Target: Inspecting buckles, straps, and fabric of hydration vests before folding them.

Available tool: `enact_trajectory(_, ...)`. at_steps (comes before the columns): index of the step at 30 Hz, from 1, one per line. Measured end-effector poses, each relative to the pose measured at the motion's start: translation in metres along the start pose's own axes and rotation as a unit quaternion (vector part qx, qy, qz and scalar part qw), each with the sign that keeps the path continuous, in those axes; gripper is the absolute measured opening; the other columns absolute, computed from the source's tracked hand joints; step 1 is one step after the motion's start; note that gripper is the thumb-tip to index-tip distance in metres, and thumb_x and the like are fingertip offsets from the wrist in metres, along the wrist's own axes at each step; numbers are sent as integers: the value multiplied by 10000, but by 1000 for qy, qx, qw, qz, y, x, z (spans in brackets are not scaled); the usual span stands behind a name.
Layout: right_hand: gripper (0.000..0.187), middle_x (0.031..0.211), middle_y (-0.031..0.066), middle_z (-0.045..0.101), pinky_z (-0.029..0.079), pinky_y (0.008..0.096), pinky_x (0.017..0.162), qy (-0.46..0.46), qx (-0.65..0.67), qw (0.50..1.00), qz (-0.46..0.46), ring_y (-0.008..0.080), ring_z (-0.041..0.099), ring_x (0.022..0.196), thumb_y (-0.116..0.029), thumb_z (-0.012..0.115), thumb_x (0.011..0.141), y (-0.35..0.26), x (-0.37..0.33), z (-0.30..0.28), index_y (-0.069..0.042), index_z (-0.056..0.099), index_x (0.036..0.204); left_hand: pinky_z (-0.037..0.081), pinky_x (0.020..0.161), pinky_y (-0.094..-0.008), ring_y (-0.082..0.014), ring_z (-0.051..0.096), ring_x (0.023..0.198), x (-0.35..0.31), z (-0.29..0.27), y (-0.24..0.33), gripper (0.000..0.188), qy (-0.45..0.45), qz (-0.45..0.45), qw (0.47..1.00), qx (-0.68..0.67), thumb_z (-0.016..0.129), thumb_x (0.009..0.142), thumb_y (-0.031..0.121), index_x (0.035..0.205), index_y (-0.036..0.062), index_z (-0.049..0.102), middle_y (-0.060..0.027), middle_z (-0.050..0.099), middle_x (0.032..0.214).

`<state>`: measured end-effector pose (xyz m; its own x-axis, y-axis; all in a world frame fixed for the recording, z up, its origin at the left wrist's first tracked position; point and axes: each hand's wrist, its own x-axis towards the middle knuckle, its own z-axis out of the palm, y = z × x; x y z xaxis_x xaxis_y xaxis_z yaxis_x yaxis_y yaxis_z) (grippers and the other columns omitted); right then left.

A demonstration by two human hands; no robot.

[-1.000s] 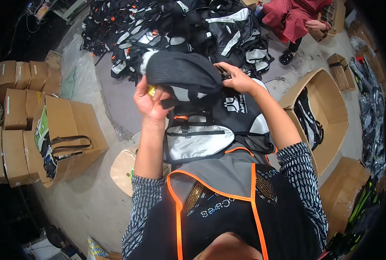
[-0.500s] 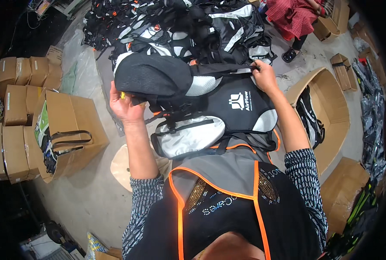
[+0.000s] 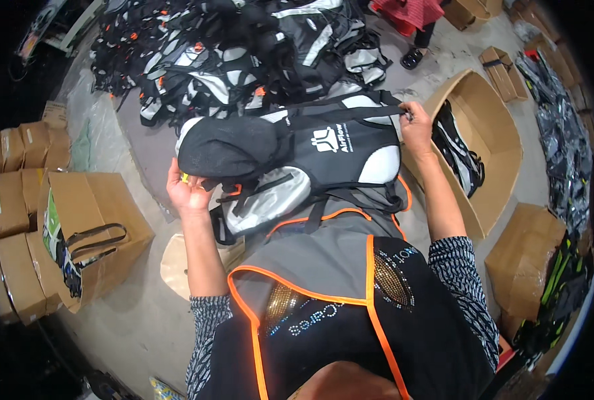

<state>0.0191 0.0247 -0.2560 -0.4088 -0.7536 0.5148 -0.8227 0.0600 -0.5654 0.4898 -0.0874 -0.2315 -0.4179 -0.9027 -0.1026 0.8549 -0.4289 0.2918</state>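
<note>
Stretched across in front of my grey, orange-trimmed apron [image 3: 310, 257] is a black-and-silver backpack [image 3: 370, 137] with mesh panels and a white print. Its rounded black padded part [image 3: 227, 147] lies at the left end. My left hand [image 3: 191, 191] grips that end from below, palm up, its fingertips partly hidden under the fabric. Something small and yellow [image 3: 185, 178] shows by those fingers, too small to name. At the other end, my right hand [image 3: 417, 130] pinches a black strap [image 3: 350, 115] and holds it taut along the pack's far edge.
A large heap of similar packs [image 3: 243, 60] lies beyond. An open carton [image 3: 503, 160] with packs in it stands right, another carton [image 3: 120, 233] left beside stacked boxes [image 3: 17, 200]. A beige seat [image 3: 177, 267] is near my left forearm. Another person's shoe [image 3: 411, 59] shows far right.
My right hand has shifted slightly right and down with the strap. The pack is now tilted flatter, and the whole view has swung a little to the right.
</note>
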Motion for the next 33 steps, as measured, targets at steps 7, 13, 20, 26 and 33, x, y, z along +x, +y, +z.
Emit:
enact_trajectory(7,294,928,26,609,433,260,671,-78,68,992,67,182,545,734,75,490,701,20,-35,4,-50,586,949,321,389,-213,-73,369,410,2,-52,-4,157,150,-55,985,62,467,898,188,824,88,562,17,496,590)
enact_trajectory(13,335,982,22,610,428,237,693,-79,131,987,40,150,541,756,60,487,735,18,-45,13,-42,579,1040,310,365,-210,-77,383,405,13,-100,-3,115,222,-61,967,105,502,878,174,825,91,563,20,487,587)
enact_trajectory(20,325,1013,66,612,456,272,718,-93,97,975,177,192,577,817,-15,541,752,4,-55,4,-37,558,1076,333,395,-213,-90,422,454,24,-116,-2,130,250,-53,949,187,509,874,185,835,80,575,2,513,627)
enact_trajectory(26,312,1015,89,607,454,282,765,-78,88,973,198,202,581,867,-42,556,793,4,-67,-2,-3,536,1102,360,431,-220,-103,461,509,36,-119,-17,160,259,-51,927,267,514,873,203,844,66,589,-19,542,669)
enact_trajectory(33,335,1026,125,577,455,318,787,-80,-34,991,97,251,575,884,-71,584,786,-39,-80,-15,-12,520,1109,392,473,-228,-120,507,574,39,-124,-32,197,267,-51,892,360,519,871,225,855,49,606,-42,575,719)
